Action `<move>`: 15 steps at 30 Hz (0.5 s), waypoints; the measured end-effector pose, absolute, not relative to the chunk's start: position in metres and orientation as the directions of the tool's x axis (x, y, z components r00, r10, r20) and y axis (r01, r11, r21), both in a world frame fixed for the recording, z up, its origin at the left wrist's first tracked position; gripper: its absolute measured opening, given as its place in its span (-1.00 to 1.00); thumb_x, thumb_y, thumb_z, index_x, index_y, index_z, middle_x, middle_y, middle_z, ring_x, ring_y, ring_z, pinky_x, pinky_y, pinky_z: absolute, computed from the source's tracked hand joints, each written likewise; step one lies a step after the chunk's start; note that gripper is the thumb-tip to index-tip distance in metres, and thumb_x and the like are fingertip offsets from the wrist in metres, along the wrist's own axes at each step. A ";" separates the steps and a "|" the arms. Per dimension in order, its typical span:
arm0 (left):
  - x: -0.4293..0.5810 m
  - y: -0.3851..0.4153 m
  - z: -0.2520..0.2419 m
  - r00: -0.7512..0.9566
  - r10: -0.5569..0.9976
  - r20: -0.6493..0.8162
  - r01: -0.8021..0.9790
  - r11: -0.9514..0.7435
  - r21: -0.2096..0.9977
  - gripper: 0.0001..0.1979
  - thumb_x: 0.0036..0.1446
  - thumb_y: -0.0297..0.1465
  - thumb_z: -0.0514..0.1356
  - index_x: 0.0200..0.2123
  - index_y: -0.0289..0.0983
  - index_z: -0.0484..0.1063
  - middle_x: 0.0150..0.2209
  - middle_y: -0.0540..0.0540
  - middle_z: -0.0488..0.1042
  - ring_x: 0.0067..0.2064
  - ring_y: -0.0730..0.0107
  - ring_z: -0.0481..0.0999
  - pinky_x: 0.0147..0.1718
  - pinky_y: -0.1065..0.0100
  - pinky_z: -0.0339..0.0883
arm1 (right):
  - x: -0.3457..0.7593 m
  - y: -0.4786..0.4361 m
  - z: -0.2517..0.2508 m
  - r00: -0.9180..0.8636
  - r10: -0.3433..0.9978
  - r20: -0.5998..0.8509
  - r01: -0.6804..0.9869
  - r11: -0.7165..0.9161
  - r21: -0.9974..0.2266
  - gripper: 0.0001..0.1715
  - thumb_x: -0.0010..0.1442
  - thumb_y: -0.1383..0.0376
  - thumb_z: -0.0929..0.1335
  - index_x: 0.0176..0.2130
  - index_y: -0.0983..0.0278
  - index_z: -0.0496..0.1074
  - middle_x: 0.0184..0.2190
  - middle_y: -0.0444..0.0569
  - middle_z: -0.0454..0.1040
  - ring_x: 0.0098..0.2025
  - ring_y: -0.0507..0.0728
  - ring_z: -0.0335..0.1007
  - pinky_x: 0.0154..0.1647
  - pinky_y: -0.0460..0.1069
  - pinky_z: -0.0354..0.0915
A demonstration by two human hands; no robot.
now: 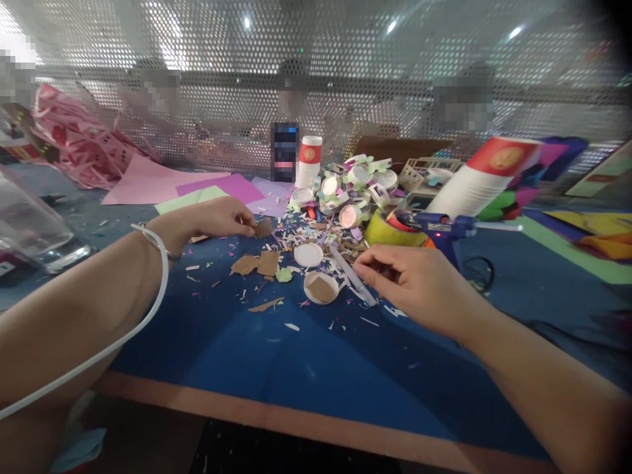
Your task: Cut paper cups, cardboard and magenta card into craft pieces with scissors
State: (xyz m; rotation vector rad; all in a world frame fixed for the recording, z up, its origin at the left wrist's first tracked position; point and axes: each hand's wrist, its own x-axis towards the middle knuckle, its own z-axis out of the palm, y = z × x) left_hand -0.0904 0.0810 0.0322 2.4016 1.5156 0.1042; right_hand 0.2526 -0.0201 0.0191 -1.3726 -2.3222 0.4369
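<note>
My left hand (224,217) reaches across the blue table with thumb and fingers pinched on a small brown cardboard piece (263,228). More torn cardboard pieces (268,263) lie just below it. My right hand (412,276) has its fingers curled closed, fingertips at a long translucent stick, apparently a glue stick (353,276). Left of that stick is a shallow white paper cup bottom (320,288) with a cardboard piece inside. Behind it is a white paper disc (309,255). A blue glue gun (444,227) rests beyond my right hand, by a yellow tape roll (385,232).
Paper scraps (296,230) surround a heap of cut cup pieces (358,184). Stacked paper cups (486,174) lean at right; another stack (310,161) stands behind. Coloured sheets (162,181), a pink bundle (79,141) and a clear container (34,220) lie left. A perforated screen (222,99) rises behind.
</note>
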 end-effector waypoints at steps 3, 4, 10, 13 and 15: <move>-0.094 0.079 0.038 0.542 0.814 -0.208 0.804 -0.430 0.411 -0.71 0.16 -0.14 0.18 -0.28 -0.18 0.60 -0.31 -0.02 0.61 -0.26 0.31 0.54 -0.27 0.37 0.28 | 0.253 -0.019 0.019 -0.436 0.879 0.195 0.746 0.474 -0.469 -0.72 0.32 0.12 0.31 -0.33 0.21 0.48 -0.54 -0.12 0.47 -0.54 0.02 0.27 -0.53 -0.04 0.13; -0.094 0.078 0.040 0.550 0.801 -0.237 0.804 -0.432 0.408 -0.68 0.18 -0.10 0.17 -0.28 -0.17 0.60 -0.30 -0.02 0.61 -0.26 0.31 0.54 -0.27 0.37 0.28 | 0.252 -0.019 0.019 -0.436 0.877 0.200 0.743 0.477 -0.469 -0.72 0.32 0.12 0.31 -0.33 0.22 0.48 -0.54 -0.12 0.46 -0.54 0.02 0.27 -0.53 -0.04 0.13; -0.088 0.096 0.036 0.362 0.922 -0.138 0.932 -0.359 0.048 -0.71 0.12 -0.14 0.22 -0.20 -0.18 0.59 -0.23 -0.07 0.63 -0.24 0.21 0.58 -0.28 0.32 0.33 | 0.249 -0.017 0.017 -0.440 0.879 0.181 0.743 0.470 -0.477 -0.73 0.31 0.14 0.31 -0.32 0.22 0.49 -0.53 -0.10 0.48 -0.52 0.04 0.31 -0.54 -0.03 0.11; -0.078 0.126 0.028 0.260 0.964 0.055 0.966 -0.260 -0.017 -0.59 0.21 -0.23 0.18 0.07 -0.28 0.48 0.05 -0.22 0.53 0.05 0.04 0.51 -0.02 0.22 0.33 | 0.247 -0.016 0.015 -0.447 0.878 0.172 0.741 0.471 -0.478 -0.73 0.32 0.13 0.31 -0.32 0.22 0.49 -0.52 -0.11 0.48 -0.53 0.03 0.29 -0.54 -0.03 0.11; -0.070 0.148 0.020 0.199 0.972 0.126 0.980 -0.193 -0.053 -0.49 0.22 -0.23 0.23 0.17 -0.37 0.38 0.14 -0.32 0.44 0.21 -0.09 0.37 0.13 0.11 0.27 | 0.246 -0.016 0.014 -0.452 0.876 0.169 0.741 0.474 -0.476 -0.71 0.32 0.12 0.31 -0.32 0.23 0.48 -0.53 -0.12 0.47 -0.55 0.01 0.26 -0.54 -0.04 0.11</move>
